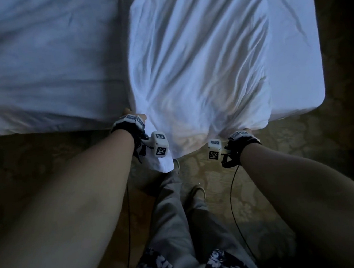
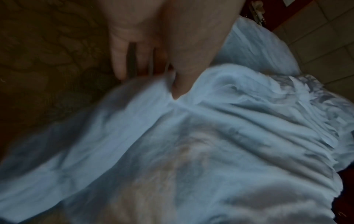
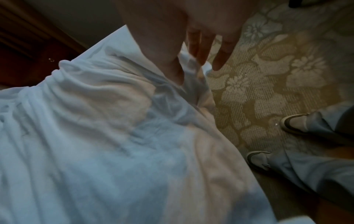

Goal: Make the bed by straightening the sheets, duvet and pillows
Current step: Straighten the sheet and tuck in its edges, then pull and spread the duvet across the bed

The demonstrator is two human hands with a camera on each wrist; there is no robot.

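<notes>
A wrinkled white duvet (image 1: 195,54) lies lengthwise on the right-hand mattress (image 1: 295,54), and its near end spills over the bed's edge toward the floor. My left hand (image 1: 134,116) pinches the duvet's near left corner, thumb on top and fingers underneath; the left wrist view shows that left hand (image 2: 153,72) pressing into the duvet (image 2: 191,151). My right hand (image 1: 245,131) holds the near right corner. In the right wrist view the right hand (image 3: 199,66) has its thumb above and its fingers below the duvet (image 3: 95,136).
A second expanse of white bedding (image 1: 42,61) lies to the left, across a narrow gap. Floral carpet (image 1: 286,176) covers the floor where I stand, with my shoes (image 3: 293,124) close to the hanging cloth. Dark wooden furniture (image 3: 28,53) stands beyond the bed.
</notes>
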